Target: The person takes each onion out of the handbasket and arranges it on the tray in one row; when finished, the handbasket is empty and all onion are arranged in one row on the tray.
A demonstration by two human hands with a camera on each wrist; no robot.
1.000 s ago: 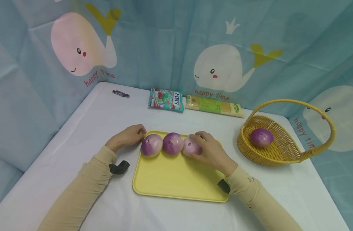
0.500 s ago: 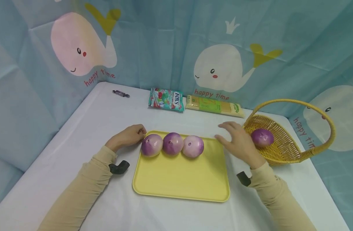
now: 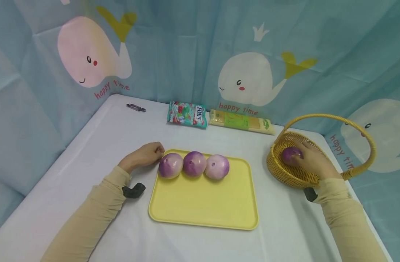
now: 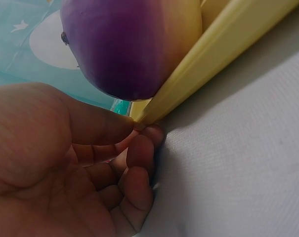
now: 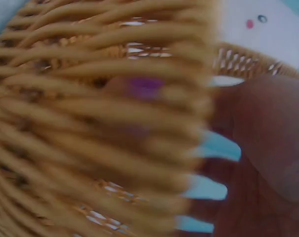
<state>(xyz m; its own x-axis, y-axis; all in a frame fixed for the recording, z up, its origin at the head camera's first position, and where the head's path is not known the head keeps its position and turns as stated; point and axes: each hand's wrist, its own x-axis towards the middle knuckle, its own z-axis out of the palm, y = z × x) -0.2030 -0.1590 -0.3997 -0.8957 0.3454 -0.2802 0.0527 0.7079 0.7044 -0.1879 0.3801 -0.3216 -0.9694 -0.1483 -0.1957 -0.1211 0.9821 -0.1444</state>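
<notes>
My left hand (image 3: 144,157) pinches the far left corner of a yellow tray (image 3: 203,203); the left wrist view shows its thumb on the rim and fingers curled below. Three purple-and-white onions (image 3: 194,163) sit in a row along the tray's far side. At the right stands a wicker basket (image 3: 280,174) with a tall handle. Inside it, my right hand (image 3: 312,160) grips a darker purple onion (image 3: 288,155), thumb on the near side and fingers around the far side. In the right wrist view the basket's wall (image 5: 114,128) hides most of that onion.
Along the back of the white table lie a dark wrapped candy (image 3: 135,107), a teal Fox's candy bag (image 3: 187,114) and a long yellow-green packet (image 3: 241,121). A blue curtain with whales hangs behind. The basket's handle (image 3: 337,118) arches over my right hand.
My right hand has left the third onion on the tray, moved right and reached into the basket onto the onion there. My left hand has stayed at the tray's corner.
</notes>
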